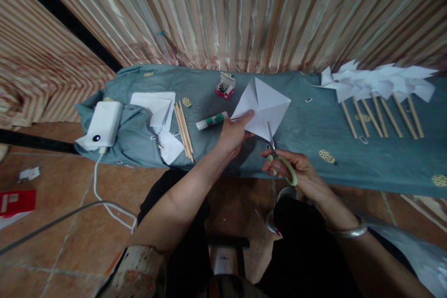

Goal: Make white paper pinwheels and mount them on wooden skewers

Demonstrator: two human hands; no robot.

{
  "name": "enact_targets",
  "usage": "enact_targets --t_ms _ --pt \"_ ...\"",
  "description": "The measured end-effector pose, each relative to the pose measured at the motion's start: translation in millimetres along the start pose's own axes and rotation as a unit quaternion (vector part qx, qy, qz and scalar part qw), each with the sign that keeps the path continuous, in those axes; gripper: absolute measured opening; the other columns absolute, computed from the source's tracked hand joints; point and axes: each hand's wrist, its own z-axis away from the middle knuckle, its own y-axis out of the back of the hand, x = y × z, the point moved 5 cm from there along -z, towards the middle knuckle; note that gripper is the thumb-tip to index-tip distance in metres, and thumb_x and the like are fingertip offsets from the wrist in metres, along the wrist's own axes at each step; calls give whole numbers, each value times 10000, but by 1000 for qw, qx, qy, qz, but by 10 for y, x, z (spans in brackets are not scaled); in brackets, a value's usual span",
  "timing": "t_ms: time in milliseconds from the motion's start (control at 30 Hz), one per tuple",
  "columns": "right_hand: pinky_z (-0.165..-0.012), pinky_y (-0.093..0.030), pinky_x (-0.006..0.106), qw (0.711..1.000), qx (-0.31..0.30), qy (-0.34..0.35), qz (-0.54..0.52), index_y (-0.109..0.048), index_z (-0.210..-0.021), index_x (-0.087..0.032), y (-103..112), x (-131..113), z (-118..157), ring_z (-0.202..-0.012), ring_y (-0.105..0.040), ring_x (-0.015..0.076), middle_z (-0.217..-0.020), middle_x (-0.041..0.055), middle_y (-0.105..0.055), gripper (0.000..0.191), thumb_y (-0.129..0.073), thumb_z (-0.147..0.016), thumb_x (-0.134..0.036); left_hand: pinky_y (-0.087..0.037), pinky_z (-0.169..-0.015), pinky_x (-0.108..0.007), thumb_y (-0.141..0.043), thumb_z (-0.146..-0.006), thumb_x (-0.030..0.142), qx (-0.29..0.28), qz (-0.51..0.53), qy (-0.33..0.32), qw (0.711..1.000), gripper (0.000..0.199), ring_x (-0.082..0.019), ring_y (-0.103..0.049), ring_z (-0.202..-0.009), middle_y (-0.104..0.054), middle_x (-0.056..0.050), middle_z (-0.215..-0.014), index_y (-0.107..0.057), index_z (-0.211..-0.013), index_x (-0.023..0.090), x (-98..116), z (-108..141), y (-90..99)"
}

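My left hand (234,136) pinches the left corner of a square white sheet of paper (270,106), thumb on top and fingers beneath. Creases run across the sheet, and a slit opens at its upper corner. In my right hand (291,164) is a pair of scissors (287,167) with light green handles, fingers through the loops. The blades meet the paper's lower corner. Left of my left hand lies a glue stick (212,121) with a green and white body. Behind it stands an open small red and white box (225,87) holding small dark items.
White paper pinwheels (380,81) on wooden sticks lie in a row at the right. Loose wooden sticks (184,131), white paper sheets (157,107) and a white power bank (103,123) with a cable occupy the left. A green-blue cloth (314,125) covers the table before a striped curtain (237,14).
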Motion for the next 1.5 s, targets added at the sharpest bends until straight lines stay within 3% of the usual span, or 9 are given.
enact_targets --t_ms 533,1500 --pt "-491 -456 239 1000 13 7 1 -747 -900 -208 3 -12 3 -521 -515 108 -600 -11 -609 497 -762 -663 -644 -562 -865 -401 -657 -842 196 4 26 0 1000 75 -223 -711 -876 -742 -88 -877 -670 -866 127 5 -13 25" --pt "-466 -475 242 999 44 7 -18 -740 -875 -214 26 19 -5 -495 -532 111 -564 -23 -602 479 -789 -633 -624 -552 -860 -405 -694 -800 215 -9 13 13 1000 90 -207 -698 -825 -730 -68 -854 -682 -845 137 -62 -21 19"
